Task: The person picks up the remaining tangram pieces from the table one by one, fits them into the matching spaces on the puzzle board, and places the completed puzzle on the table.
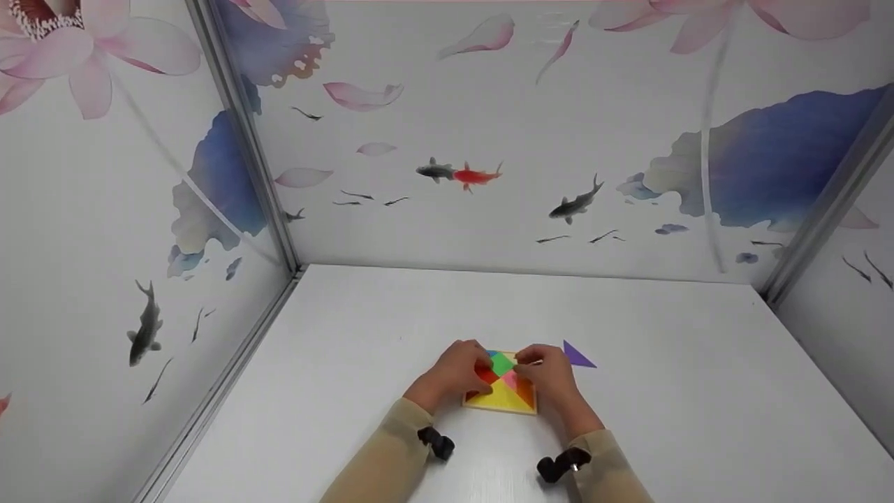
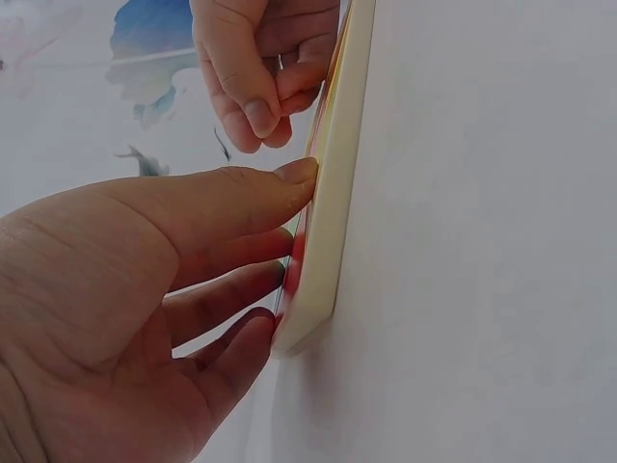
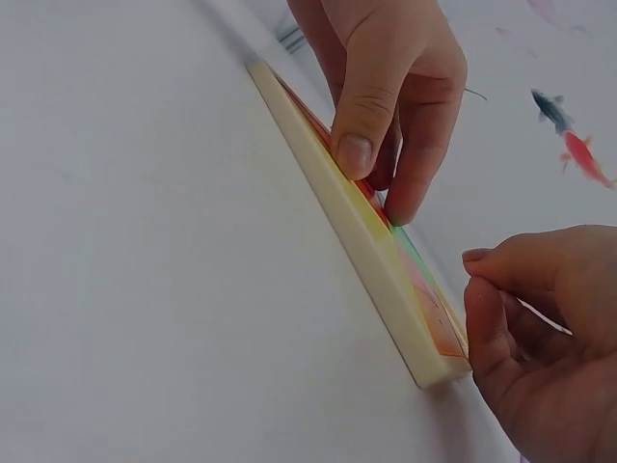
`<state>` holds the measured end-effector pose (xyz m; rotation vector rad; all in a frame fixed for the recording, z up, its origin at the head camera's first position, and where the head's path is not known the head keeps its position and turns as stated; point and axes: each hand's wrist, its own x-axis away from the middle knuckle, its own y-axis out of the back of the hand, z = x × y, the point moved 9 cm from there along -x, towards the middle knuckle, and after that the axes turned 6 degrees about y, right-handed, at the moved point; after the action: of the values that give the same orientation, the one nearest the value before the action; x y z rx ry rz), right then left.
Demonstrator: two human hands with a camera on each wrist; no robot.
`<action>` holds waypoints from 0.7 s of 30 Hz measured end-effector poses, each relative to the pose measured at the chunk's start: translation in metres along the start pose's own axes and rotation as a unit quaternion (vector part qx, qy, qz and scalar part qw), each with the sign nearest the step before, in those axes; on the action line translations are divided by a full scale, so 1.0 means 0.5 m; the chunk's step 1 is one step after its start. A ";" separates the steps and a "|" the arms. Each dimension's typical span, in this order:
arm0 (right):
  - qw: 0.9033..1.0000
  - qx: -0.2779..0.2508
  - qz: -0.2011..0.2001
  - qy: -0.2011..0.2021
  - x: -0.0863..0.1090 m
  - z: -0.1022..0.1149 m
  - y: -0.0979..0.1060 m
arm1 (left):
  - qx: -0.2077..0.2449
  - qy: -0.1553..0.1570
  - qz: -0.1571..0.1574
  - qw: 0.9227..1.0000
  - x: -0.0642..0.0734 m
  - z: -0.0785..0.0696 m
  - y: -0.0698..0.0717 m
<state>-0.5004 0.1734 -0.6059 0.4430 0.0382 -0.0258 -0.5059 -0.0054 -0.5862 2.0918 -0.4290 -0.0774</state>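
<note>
A shallow wooden tangram tray (image 1: pixel 499 411) rests on the table, holding flat coloured pieces. Among them are a yellow triangle (image 1: pixel 504 398), a green square (image 1: pixel 501 364), a pink piece (image 1: pixel 510 378) and a red piece (image 1: pixel 487 374). My left hand (image 1: pixel 457 368) rests its thumb and fingertips on pieces at the tray's left side, fingers fairly straight. At the upper right edge is my right hand (image 1: pixel 554 377), thumb and forefinger tips together. Nothing shows between those tips in the right wrist view. Just beyond the right hand a purple triangle (image 1: pixel 578 355) lies on the table.
The white table (image 1: pixel 363 328) extends around the tray. Behind it stands a white wall (image 1: pixel 489 237) printed with fish and petals, with side walls left and right. A black wrist camera (image 1: pixel 436 443) sits on the left cuff, another (image 1: pixel 563 464) on the right.
</note>
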 end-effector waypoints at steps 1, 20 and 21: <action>1.000 -0.004 0.002 0.003 -0.001 -0.001 0.000 | -0.001 -0.001 -0.001 1.000 0.000 0.000 0.001; 0.995 0.062 -0.047 0.054 -0.014 0.013 0.051 | -0.016 -0.026 0.001 1.000 -0.001 -0.002 0.000; 0.994 0.070 -0.062 0.062 -0.013 0.015 0.056 | -0.018 -0.026 0.001 0.999 -0.001 -0.002 0.000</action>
<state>-0.5056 0.1958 -0.5869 0.5822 0.1864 -0.1238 -0.5061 -0.0044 -0.5859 2.0566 -0.4590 -0.1385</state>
